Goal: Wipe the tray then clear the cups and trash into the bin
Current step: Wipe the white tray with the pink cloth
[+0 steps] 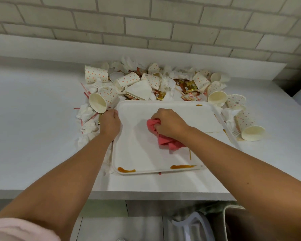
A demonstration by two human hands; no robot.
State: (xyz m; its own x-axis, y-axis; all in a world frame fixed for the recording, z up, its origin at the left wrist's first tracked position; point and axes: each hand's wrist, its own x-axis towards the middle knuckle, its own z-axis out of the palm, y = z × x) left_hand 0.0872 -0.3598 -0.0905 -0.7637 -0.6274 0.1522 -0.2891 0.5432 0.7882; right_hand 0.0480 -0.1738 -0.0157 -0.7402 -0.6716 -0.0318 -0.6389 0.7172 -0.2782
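- While both bare forearms reach forward over the near edge of the white counter point(33, 136), the left hand point(109, 121) sits at the 10 o'clock corner of the tray point(139, 153), with its fingers curled over the rim and gripping it.
- The right hand point(169, 125) is near the tray's middle, knuckles up, its fingers closed tight round a bunched pink cloth point(165, 140). The cloth's loose end trails toward 5 o'clock under the wrist and lies on the tray floor.
- The tray is white with rounded corners and lies flat on the counter, close to its front edge.
- Brown-orange sauce smears point(126, 169) mark the tray: a streak at its 7 o'clock corner, a longer one at 5 o'clock along the near rim, a small dab at 1 o'clock and a thin line at 3 o'clock. The middle looks clean.
- Paper cups point(96, 73) with orange dots, most tipped on their sides, ring the tray from 9 o'clock through 12 to 3 o'clock. Among them lie crumpled white napkins point(88, 126), sachets point(189, 86) and red-striped straws point(85, 90).
- A grey bin point(236, 223) stands below the counter at 5 o'clock in the view, partly hidden by the right forearm.
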